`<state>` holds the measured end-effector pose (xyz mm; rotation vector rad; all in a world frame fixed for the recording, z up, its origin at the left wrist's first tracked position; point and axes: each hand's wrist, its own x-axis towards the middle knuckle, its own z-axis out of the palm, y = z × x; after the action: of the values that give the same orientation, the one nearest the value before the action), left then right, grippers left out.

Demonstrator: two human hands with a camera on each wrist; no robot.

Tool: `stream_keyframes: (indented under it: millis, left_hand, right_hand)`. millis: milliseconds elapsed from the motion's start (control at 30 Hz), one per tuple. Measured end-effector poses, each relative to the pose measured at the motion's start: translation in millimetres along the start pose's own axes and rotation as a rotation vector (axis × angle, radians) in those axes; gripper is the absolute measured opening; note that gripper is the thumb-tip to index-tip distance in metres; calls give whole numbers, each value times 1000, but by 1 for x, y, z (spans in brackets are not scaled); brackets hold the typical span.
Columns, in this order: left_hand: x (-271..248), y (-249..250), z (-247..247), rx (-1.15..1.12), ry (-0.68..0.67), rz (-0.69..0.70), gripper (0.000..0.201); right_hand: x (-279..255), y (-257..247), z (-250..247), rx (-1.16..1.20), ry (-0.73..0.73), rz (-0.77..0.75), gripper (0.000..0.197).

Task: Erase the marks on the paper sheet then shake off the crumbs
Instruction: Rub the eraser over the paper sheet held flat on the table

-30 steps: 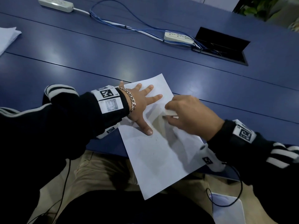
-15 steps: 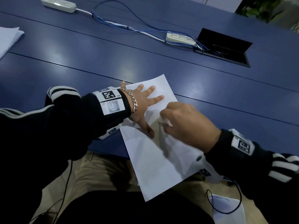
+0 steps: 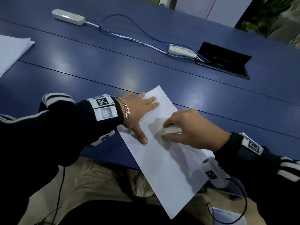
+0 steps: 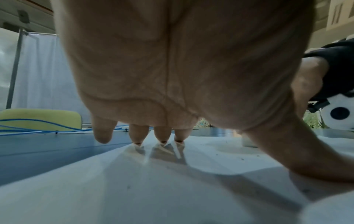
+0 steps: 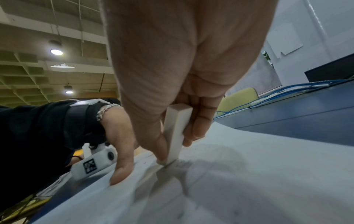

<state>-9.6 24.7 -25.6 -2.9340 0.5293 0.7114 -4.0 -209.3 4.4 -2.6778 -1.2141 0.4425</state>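
Note:
A white paper sheet [image 3: 165, 172] lies slanted across the near edge of the blue table [image 3: 97, 75], its lower corner hanging over my lap. My left hand [image 3: 139, 112] lies flat on the sheet's upper left part, fingers spread and straight, thumb pointing toward me. My right hand [image 3: 191, 129] pinches a white eraser [image 3: 170, 129] between thumb and fingers. In the right wrist view the eraser [image 5: 177, 133] stands on end with its tip on faint grey pencil marks [image 5: 184, 163]. Small dark crumbs [image 4: 241, 156] dot the paper [image 4: 153, 189].
Two white power strips [image 3: 68, 17] [image 3: 182, 51] joined by blue cables [image 3: 129, 36] lie at the back. An open black cable hatch [image 3: 225, 62] sits at the back right. A stack of white paper [image 3: 11, 51] lies at the far left.
My right hand has slid the eraser back to the right and slightly toward me across the sheet. The left hand stays pressed on the paper.

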Motion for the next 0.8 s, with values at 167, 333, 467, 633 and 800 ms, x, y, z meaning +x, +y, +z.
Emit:
stream_keyframes:
  millis: [167,333,467,633,800]
  left_hand:
    - [5,-2,1,-44,-72,-6,156]
    - [5,-2,0,-27,-91,-13,156]
    - [5,0,-1,-4,-101,-12,157]
    - [5,-4,0,-47,-109,-23,162]
    - [5,0,-2,-35,-106,-21,163]
  right_hand:
    - [44,19,-7,-119,102,45,36]
    - [38,6,0,-163,56,-38,28]
    - [27,-6,-5,-108,-75,-201,16]
    - [59,21,-10,-142,101,-35,29]
    - [34,1,4,-121,-16,-188,21]
